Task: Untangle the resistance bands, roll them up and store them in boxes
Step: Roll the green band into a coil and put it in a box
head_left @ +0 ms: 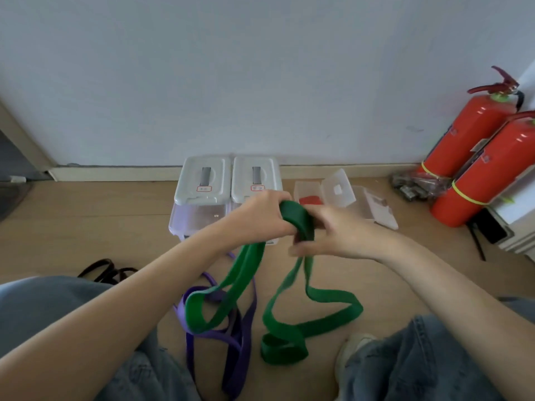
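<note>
From the head camera, we hold the wide green rubber resistance band [298, 219] up over the wooden floor [86, 227]: our left hand [260, 217] is curled round its top fold, and our right hand [341, 230] pinches the same fold from the other side, fingers partly bent. Below the hands the green band hangs in two long loops that reach the floor between our knees. The loop under the left hand passes through the flat purple resistance band [240, 337], and there lies the risk as we judge it: lifting or rolling now would drag the purple one along and tighten the crossing. A thin black band [104, 269] lies left of the left forearm.

Just beyond the hands stand two translucent plastic boxes with white handled lids [204, 183], both shut, with no contents we can make out. Beyond the right hand, a small clear hinged case [335, 188] lies open with something red inside.
</note>
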Demonstrator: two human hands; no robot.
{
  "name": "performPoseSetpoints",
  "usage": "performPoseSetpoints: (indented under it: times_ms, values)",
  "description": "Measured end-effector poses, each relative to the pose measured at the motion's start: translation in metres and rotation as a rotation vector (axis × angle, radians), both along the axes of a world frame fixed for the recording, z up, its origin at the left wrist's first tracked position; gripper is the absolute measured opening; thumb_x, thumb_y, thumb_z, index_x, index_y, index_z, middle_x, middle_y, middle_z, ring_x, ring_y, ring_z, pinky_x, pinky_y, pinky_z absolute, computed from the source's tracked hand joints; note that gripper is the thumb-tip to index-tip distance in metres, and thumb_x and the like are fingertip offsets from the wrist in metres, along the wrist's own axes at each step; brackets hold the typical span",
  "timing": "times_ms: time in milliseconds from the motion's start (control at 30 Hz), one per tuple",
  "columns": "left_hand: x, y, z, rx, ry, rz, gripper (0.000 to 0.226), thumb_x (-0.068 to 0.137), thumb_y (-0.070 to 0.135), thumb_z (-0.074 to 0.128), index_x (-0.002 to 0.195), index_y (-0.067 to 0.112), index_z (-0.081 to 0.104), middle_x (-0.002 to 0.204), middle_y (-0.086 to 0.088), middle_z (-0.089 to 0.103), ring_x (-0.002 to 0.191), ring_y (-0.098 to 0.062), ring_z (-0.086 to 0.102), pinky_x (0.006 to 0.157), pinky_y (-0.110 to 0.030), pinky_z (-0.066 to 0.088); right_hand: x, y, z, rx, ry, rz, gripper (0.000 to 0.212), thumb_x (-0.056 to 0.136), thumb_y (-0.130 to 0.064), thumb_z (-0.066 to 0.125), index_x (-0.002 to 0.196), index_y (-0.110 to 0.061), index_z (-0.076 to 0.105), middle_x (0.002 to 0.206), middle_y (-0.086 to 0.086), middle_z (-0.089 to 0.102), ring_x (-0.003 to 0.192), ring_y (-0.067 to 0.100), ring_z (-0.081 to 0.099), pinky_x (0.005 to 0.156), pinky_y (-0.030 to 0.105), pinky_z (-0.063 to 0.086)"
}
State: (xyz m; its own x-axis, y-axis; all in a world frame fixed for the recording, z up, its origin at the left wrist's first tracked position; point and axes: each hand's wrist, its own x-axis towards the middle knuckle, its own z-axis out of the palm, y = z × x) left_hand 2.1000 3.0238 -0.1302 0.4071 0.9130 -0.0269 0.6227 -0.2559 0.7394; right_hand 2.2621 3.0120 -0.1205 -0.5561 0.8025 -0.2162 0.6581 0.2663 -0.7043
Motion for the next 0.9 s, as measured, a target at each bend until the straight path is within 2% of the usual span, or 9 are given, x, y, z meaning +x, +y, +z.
performPoseSetpoints:
  times_ms: [133,267,333,400,467,567,633,700,900]
  values:
    - [-0.009,0.005,-0.018,0.084,0.016,0.039,0.031,0.075,0.011,0.063,0.061,0.023,0.039,0.058,0.007,0.042,0.053,-0.006,0.039,0.048,-0.013,0.033,-0.006,0.003,0.002,0.100,0.103,-0.188,0.017,0.077,-0.011,0.065,0.070,-0.021,0.053,0.064,-0.002,0.050,0.061,0.011,0.048,0.061,0.029,0.036]
    - [-0.017,-0.004,-0.058,-0.073,0.164,-0.094,0.028,0.077,0.013,0.062,0.068,0.022,0.038,0.066,0.006,0.043,0.060,-0.013,0.042,0.056,-0.024,0.035,0.007,0.007,0.019,-0.210,0.822,-0.310,0.017,0.074,0.001,0.061,0.088,-0.007,0.060,0.075,0.004,0.063,0.068,0.014,0.060,0.065,0.022,0.050]
    - [-0.021,-0.003,-0.069,-0.078,0.177,-0.094,0.028,0.081,0.013,0.060,0.071,0.024,0.037,0.069,0.005,0.044,0.064,-0.017,0.046,0.059,-0.027,0.037,0.014,0.010,0.023,-0.160,0.854,-0.329,0.014,0.072,-0.001,0.057,0.084,-0.007,0.061,0.070,0.002,0.062,0.063,0.012,0.059,0.062,0.021,0.049]
    - [-0.028,0.003,-0.064,-0.080,0.118,-0.046,0.028,0.085,0.010,0.057,0.071,0.024,0.038,0.069,0.003,0.050,0.066,-0.017,0.057,0.061,-0.024,0.047,0.024,0.016,0.017,-0.032,0.548,-0.376,0.011,0.079,-0.003,0.059,0.087,-0.011,0.063,0.072,0.002,0.063,0.066,0.010,0.060,0.066,0.025,0.048]
    - [-0.037,0.012,-0.051,-0.104,-0.079,0.066,0.025,0.087,0.006,0.055,0.069,0.019,0.043,0.059,0.006,0.056,0.056,-0.009,0.062,0.057,-0.019,0.049,0.036,0.023,0.009,0.048,-0.074,-0.307,0.012,0.083,-0.014,0.064,0.094,-0.016,0.063,0.085,0.005,0.068,0.076,0.014,0.063,0.070,0.029,0.048]
    - [-0.036,0.013,-0.031,-0.076,-0.231,0.094,0.020,0.082,0.003,0.055,0.071,0.017,0.046,0.047,0.007,0.057,0.047,-0.006,0.060,0.052,-0.021,0.048,0.042,0.017,-0.010,-0.112,-0.667,-0.111,0.062,0.078,-0.033,0.072,0.133,-0.019,0.047,0.130,0.001,0.056,0.108,0.017,0.057,0.088,0.028,0.046]
    - [-0.024,0.003,-0.026,-0.052,-0.113,0.003,0.021,0.077,0.006,0.060,0.071,0.020,0.046,0.053,0.007,0.057,0.044,0.001,0.057,0.047,-0.015,0.045,0.026,0.008,-0.015,-0.147,-0.426,-0.075,0.094,0.072,-0.041,0.076,0.147,-0.028,0.020,0.147,-0.008,0.036,0.129,0.009,0.039,0.099,0.024,0.036]
    - [-0.011,-0.003,-0.027,-0.035,-0.056,-0.051,0.019,0.075,0.009,0.062,0.076,0.021,0.048,0.065,0.008,0.056,0.044,0.005,0.054,0.045,-0.012,0.042,0.005,0.002,-0.015,-0.155,-0.096,-0.050,0.101,0.068,-0.040,0.079,0.146,-0.031,0.016,0.140,-0.013,0.040,0.125,-0.001,0.037,0.095,0.013,0.034]
    - [-0.013,0.004,-0.034,-0.025,-0.029,-0.024,0.015,0.078,0.011,0.062,0.086,0.015,0.049,0.067,0.008,0.048,0.054,-0.003,0.048,0.052,-0.017,0.038,-0.005,0.006,-0.004,0.007,0.295,-0.295,0.035,0.082,0.003,0.060,0.104,-0.018,0.044,0.097,0.004,0.064,0.089,0.024,0.063,0.079,0.036,0.053]
